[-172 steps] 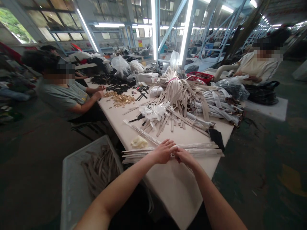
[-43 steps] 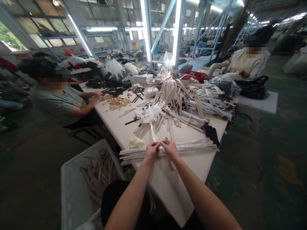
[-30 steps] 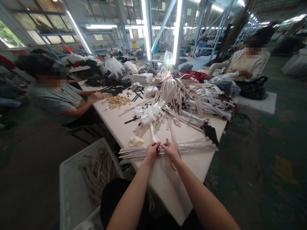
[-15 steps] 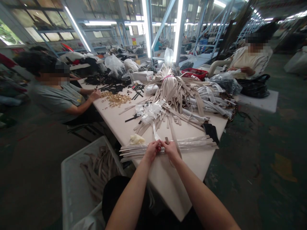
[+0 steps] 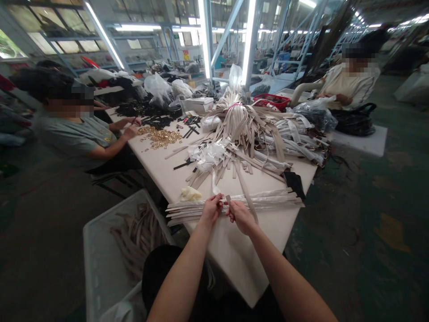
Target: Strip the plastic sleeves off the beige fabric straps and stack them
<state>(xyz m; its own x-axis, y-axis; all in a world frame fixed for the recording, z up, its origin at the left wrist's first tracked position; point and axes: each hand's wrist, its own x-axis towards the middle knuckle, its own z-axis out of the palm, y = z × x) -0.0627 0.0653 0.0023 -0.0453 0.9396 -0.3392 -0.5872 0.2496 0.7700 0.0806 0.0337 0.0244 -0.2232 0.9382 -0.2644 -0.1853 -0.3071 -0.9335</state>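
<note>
My left hand [image 5: 211, 210] is closed, pinching the lower end of a white plastic strip [image 5: 214, 180] that trails down from a crumpled heap of white film [image 5: 209, 155]. In my right hand [image 5: 240, 216] is a beige-grey strap [image 5: 228, 198], its flat end poking up past the thumb. Another stretch of grey strap [image 5: 246, 188] runs from the pile to behind my right wrist; whether it is the same piece I cannot tell. Beneath both hands lies a row of film-wrapped straps [image 5: 268, 201] across the table. The fingertips are small and partly hidden.
A tied bundle of straps [image 5: 236, 120] spreads over the table [image 5: 161, 174]. Gold metal pieces [image 5: 161, 137] lie near a co-worker [image 5: 83, 138] at left. A white bin [image 5: 90, 250] holds straps beside my knee. Another person [image 5: 351, 82] sits at far right, beyond a black bag [image 5: 355, 120].
My right hand has drawn slightly right and down, opening a small gap from my left hand. The left hand stays almost in place. The view has shifted a little.
</note>
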